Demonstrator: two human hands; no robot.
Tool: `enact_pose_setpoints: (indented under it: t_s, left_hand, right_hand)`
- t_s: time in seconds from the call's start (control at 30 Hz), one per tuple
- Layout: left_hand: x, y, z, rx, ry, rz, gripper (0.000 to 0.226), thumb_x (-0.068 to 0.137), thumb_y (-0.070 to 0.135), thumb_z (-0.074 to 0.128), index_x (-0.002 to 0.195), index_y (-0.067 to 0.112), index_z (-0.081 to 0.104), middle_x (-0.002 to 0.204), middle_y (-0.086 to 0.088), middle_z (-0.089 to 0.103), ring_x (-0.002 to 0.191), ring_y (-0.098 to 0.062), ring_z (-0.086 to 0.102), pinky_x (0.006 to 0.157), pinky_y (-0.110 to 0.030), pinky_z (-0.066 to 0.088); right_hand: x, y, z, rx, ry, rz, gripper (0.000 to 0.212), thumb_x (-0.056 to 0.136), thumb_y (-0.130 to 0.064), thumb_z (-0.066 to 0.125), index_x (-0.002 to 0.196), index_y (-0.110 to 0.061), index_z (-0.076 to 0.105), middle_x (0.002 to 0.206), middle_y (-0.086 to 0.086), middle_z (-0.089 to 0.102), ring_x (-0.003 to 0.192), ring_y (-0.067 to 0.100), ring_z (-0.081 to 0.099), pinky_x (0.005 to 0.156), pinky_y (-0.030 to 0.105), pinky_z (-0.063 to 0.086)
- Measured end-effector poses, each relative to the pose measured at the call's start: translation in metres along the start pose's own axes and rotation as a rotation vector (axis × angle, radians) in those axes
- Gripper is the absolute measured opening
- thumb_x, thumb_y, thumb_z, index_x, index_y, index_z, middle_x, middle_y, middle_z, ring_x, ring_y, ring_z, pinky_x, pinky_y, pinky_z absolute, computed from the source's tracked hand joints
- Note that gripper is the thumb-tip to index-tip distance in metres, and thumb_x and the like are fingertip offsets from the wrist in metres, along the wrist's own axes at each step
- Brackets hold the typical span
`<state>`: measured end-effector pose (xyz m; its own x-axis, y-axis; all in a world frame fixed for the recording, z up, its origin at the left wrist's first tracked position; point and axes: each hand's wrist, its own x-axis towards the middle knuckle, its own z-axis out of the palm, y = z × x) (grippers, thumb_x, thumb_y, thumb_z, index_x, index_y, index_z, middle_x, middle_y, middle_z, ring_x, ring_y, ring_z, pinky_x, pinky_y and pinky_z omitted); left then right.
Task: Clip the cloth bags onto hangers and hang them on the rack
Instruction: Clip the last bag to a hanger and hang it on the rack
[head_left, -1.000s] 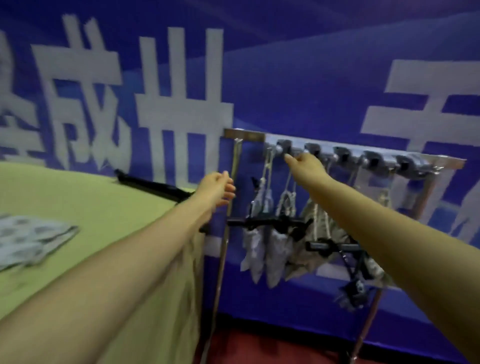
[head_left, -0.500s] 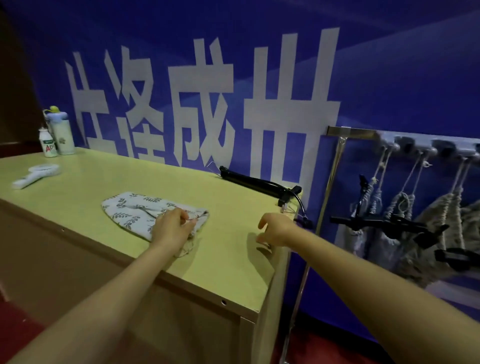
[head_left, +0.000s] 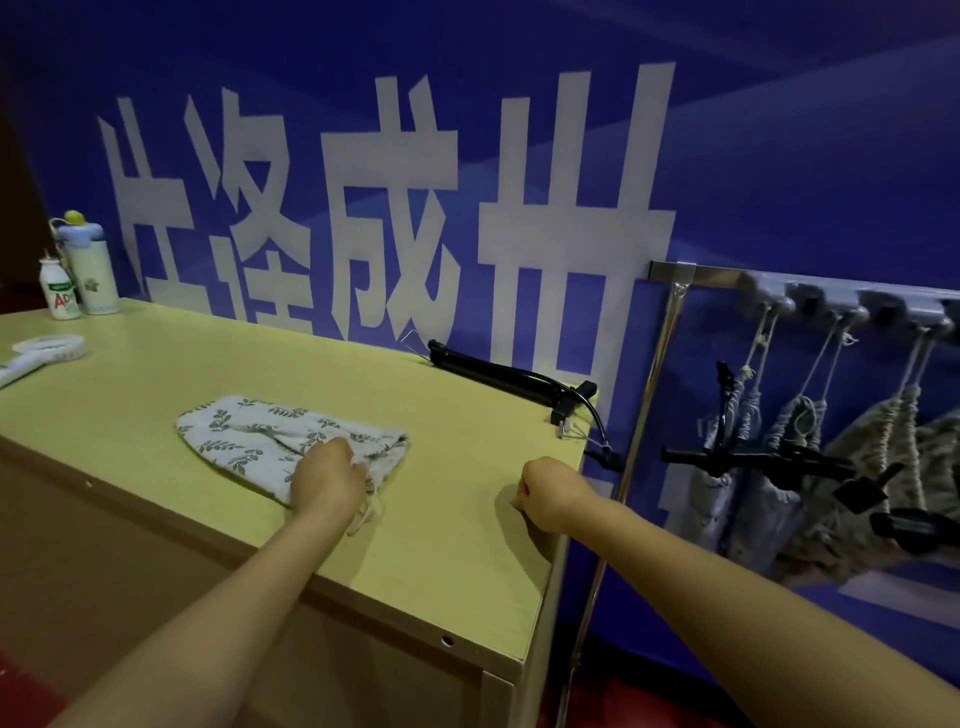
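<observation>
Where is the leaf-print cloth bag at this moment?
In the head view the leaf-print cloth bag lies flat on the table, left of centre, the left hand gripping its drawstring end; a black hanger lies behind it.

Banner, beyond the left hand and the right hand: four large white Chinese characters, roughly "片", an unclear second, "成", "卅"; the counter hides their lower ends.
Small white bottle, far left of the left hand: red "AD".
</observation>
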<state>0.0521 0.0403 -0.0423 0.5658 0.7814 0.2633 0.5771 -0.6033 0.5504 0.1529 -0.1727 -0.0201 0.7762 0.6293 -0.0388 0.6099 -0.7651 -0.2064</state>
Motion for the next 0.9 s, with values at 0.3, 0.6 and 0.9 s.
enact_pose_setpoints:
  t_s: [0.3,0.6,0.9]
  left_hand:
    - [-0.015,0.053,-0.012,-0.565,0.016,0.136,0.012,0.095,0.015,0.048,0.084,0.010,0.049,0.077,-0.005,0.053,0.070,-0.021,0.049,0.054,-0.028,0.034]
    - [-0.062,0.131,-0.001,-0.893,-0.231,0.134,0.006,0.093,0.021,0.053,0.090,0.016,0.054,0.096,-0.009,0.066,0.090,-0.024,0.065,0.080,-0.041,0.055]
    - [-0.082,0.152,-0.002,-0.350,-0.320,0.249,0.019,0.090,0.010,0.041,0.073,0.014,0.050,0.081,-0.005,0.053,0.073,-0.019,0.051,0.066,-0.033,0.044]
  right_hand:
    - [-0.017,-0.005,-0.035,0.721,0.106,0.023,0.017,0.101,-0.012,0.040,0.106,0.001,0.050,0.077,0.009,0.065,0.064,0.015,0.059,0.071,0.035,0.055]
    - [-0.038,0.028,-0.049,0.952,0.015,0.048,0.055,0.096,-0.002,0.045,0.144,-0.026,0.029,0.070,0.005,0.059,0.053,0.009,0.052,0.048,0.019,0.044]
    - [-0.044,0.064,-0.031,0.594,0.318,0.096,0.024,0.095,-0.004,0.038,0.091,-0.014,0.060,0.077,0.005,0.062,0.075,0.025,0.062,0.073,0.045,0.053]
